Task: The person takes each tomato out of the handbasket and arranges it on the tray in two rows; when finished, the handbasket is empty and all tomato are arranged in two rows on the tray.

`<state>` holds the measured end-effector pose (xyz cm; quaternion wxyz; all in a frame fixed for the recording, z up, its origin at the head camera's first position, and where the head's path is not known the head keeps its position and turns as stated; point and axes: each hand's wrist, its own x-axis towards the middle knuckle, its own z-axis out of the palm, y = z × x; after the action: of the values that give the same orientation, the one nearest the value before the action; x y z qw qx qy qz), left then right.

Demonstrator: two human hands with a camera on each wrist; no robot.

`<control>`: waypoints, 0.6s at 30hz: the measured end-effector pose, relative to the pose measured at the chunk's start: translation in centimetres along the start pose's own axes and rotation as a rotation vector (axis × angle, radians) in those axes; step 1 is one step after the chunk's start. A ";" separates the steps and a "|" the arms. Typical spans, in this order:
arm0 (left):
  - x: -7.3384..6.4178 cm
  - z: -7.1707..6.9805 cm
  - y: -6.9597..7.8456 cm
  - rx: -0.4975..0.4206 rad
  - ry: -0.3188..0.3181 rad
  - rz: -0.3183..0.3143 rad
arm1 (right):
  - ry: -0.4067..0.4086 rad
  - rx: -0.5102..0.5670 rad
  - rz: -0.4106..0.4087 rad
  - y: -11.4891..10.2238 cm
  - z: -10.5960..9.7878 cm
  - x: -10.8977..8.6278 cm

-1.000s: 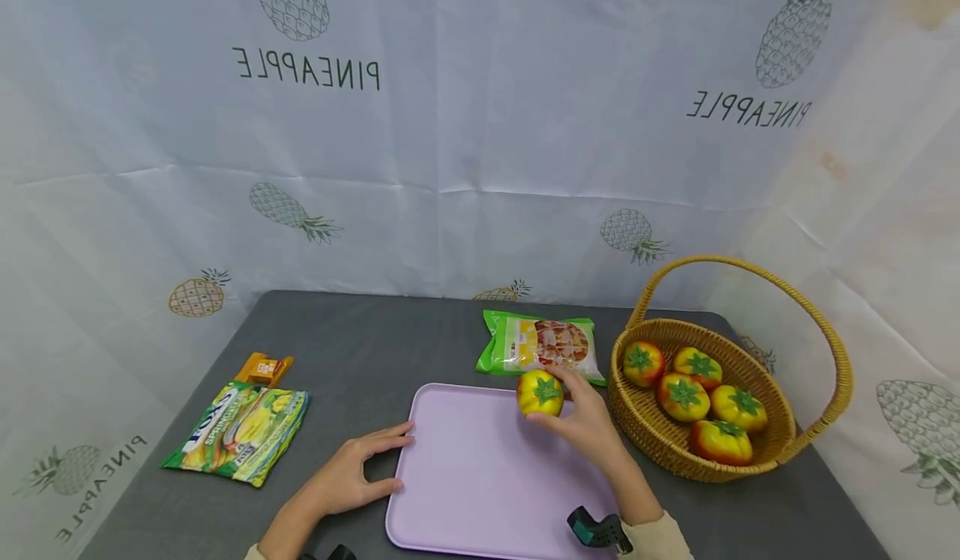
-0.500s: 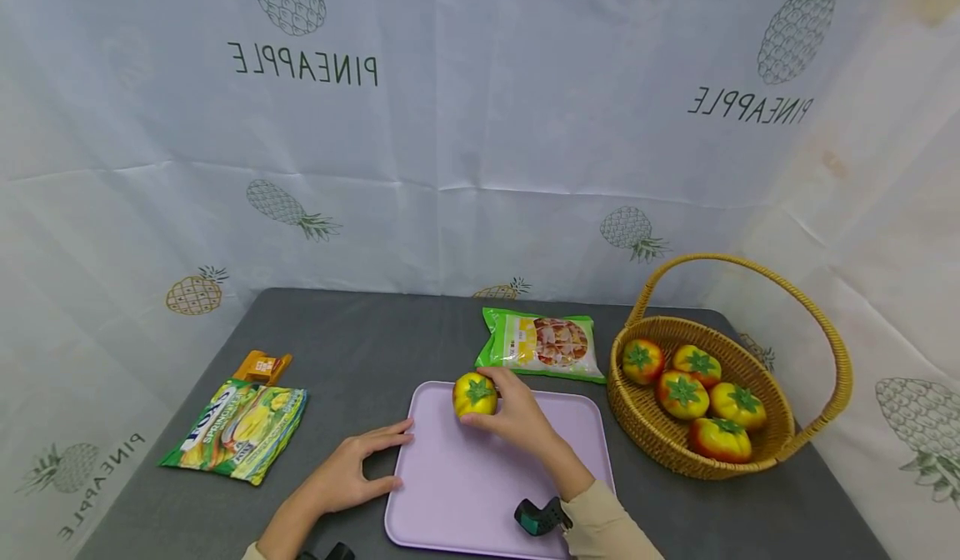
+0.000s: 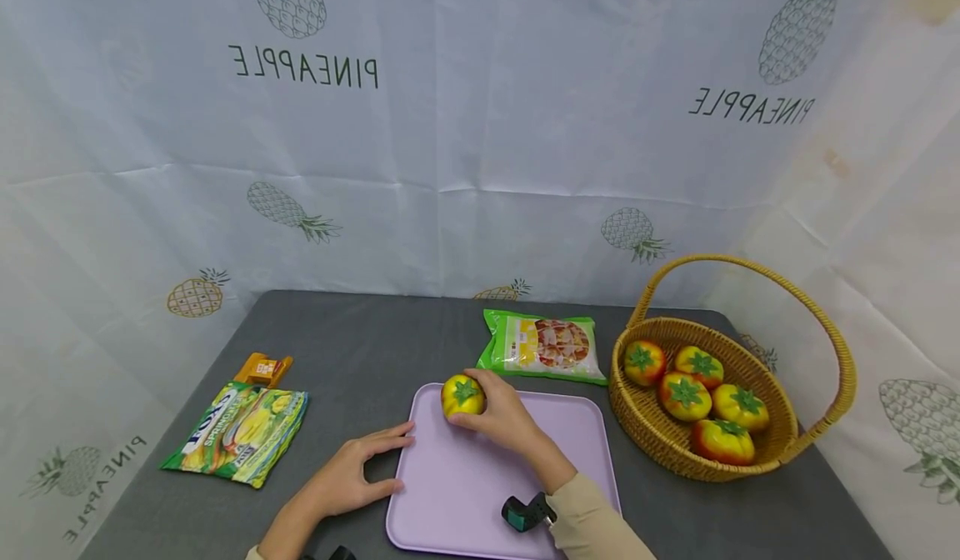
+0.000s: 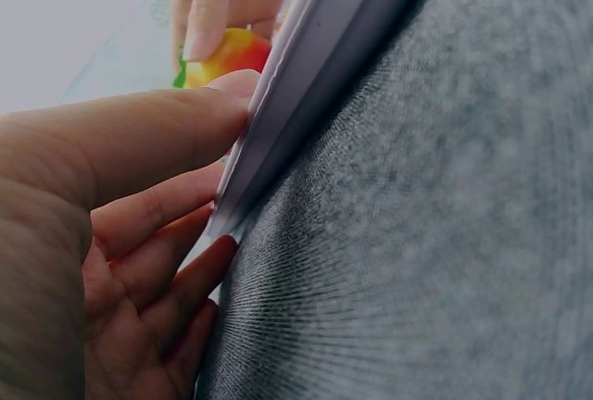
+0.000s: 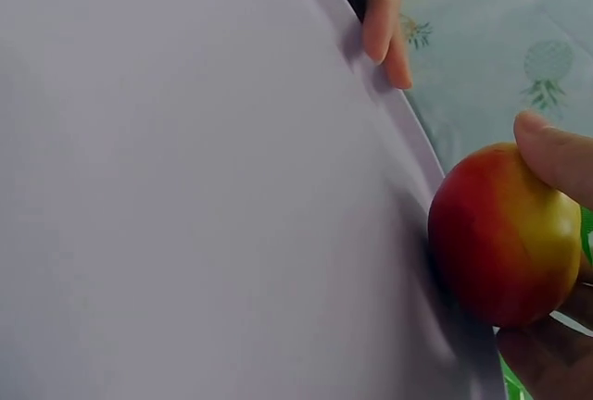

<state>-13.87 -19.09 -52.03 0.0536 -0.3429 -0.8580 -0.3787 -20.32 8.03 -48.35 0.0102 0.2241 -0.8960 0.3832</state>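
Note:
My right hand [image 3: 501, 410] grips a yellow-and-red persimmon [image 3: 462, 397] with a green leafy top. Thumb and fingers are on opposite sides of it, over the far left corner of the lilac tray [image 3: 480, 477]. In the right wrist view the persimmon [image 5: 496, 238] shows its red side, close to the tray's rim; whether it touches the tray I cannot tell. At the tray's left edge rests my left hand [image 3: 352, 472], thumb and fingers spread. The left wrist view has its thumb [image 4: 167, 136] touching the tray's rim [image 4: 296, 85], with the other fingers relaxed alongside.
A wicker basket [image 3: 645, 431] with a tall handle holds several more persimmons at the right. Behind the tray lies a green food bag [image 3: 543, 345]. At the left are a green-yellow soup packet [image 3: 240, 433] and a small orange packet [image 3: 264, 370].
My right hand has carried the persimmon leftward across the tray, from its far right part to the far left corner. My left hand has stayed at the tray's edge.

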 end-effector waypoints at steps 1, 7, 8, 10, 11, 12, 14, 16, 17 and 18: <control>0.0 0.0 0.0 -0.002 -0.001 -0.004 | 0.000 0.006 0.002 0.0 0.1 0.0; 0.0 -0.1 0.1 -0.017 -0.028 -0.028 | -0.007 0.027 0.013 0.1 0.3 0.2; 0.0 -0.1 0.1 -0.022 -0.032 -0.033 | -0.008 0.028 0.015 0.1 0.3 0.2; 0.1 -0.1 0.1 -0.029 -0.038 -0.042 | -0.012 0.032 0.022 0.1 0.3 0.2; 0.1 -0.2 0.1 -0.034 -0.042 -0.048 | -0.015 0.035 0.025 0.1 0.3 0.2; 0.1 -0.2 0.1 -0.038 -0.045 -0.054 | -0.018 0.040 0.026 0.1 0.2 0.2; 0.1 -0.2 0.1 -0.041 -0.051 -0.063 | -0.025 0.046 0.030 0.1 0.2 0.1; 0.1 -0.2 0.1 -0.043 -0.058 -0.072 | -0.036 0.051 0.032 0.1 0.2 0.1; 0.1 -0.2 0.1 -0.044 -0.061 -0.077 | -0.041 0.053 0.033 0.1 0.2 0.0; 0.1 -0.2 0.1 -0.044 -0.063 -0.081 | -0.047 0.055 0.034 0.1 0.2 0.0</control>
<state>-13.87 -19.13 -51.81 0.0036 -0.3209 -0.8638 -0.3884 -20.35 7.95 -48.52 -0.0235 0.2177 -0.8889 0.4025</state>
